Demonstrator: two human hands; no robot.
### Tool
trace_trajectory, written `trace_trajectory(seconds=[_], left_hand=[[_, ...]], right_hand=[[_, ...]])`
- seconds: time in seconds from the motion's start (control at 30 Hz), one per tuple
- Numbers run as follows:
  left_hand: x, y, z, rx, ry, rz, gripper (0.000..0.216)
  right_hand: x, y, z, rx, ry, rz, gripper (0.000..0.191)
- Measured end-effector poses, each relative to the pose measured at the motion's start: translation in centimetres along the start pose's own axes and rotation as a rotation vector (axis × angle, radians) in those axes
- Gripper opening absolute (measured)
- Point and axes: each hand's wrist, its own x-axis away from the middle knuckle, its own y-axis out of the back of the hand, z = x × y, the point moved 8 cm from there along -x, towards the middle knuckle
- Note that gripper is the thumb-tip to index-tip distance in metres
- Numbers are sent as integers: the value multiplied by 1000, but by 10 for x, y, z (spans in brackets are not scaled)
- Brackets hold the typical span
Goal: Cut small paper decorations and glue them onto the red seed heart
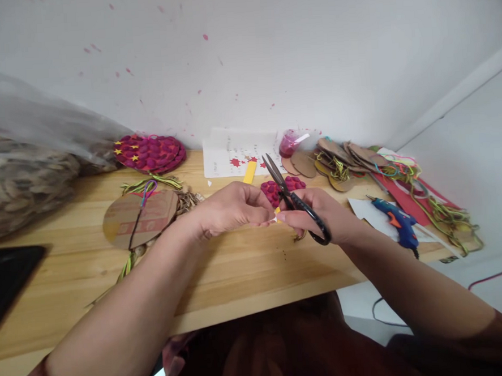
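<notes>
My left hand (231,209) is closed in a pinch on a tiny yellow and white paper piece (276,215) over the middle of the wooden table (239,268). My right hand (323,215) touches the same piece with its fingertips and carries black scissors (294,199) looped on its fingers, blades pointing up and away. Just behind the hands lies a small red disc of round pieces (272,189).
Yellow paper strip (249,172) and white sheet with red stars (232,155) at the back. Large red disc with yellow stars (150,152), cardboard disc with cords (140,217), plastic bag (24,162) at left. Blue glue gun (397,221), cardboard shapes (343,159), tangled cords (444,216) at right.
</notes>
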Motion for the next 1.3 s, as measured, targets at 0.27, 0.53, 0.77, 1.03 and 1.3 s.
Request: trace_trajectory(seconds=[0.27, 0.53, 0.77, 1.03, 1.3], left_hand=[[-3, 2, 0, 159, -10, 0, 17], [-7, 5, 5, 292, -14, -95, 25], [-7, 8, 2, 335, -40, -149, 21], [-4, 10, 0, 331, -56, -204, 25], [-5, 11, 0, 308, -63, -211, 23]], right_hand=[[1, 8, -5, -106, -20, -208, 18], [4, 9, -9, -192, -3, -419, 21], [4, 4, -8, -250, 6, -490, 20], [2, 2, -9, -244, 28, -514, 20], [3, -1, -6, -258, 40, -545, 19]])
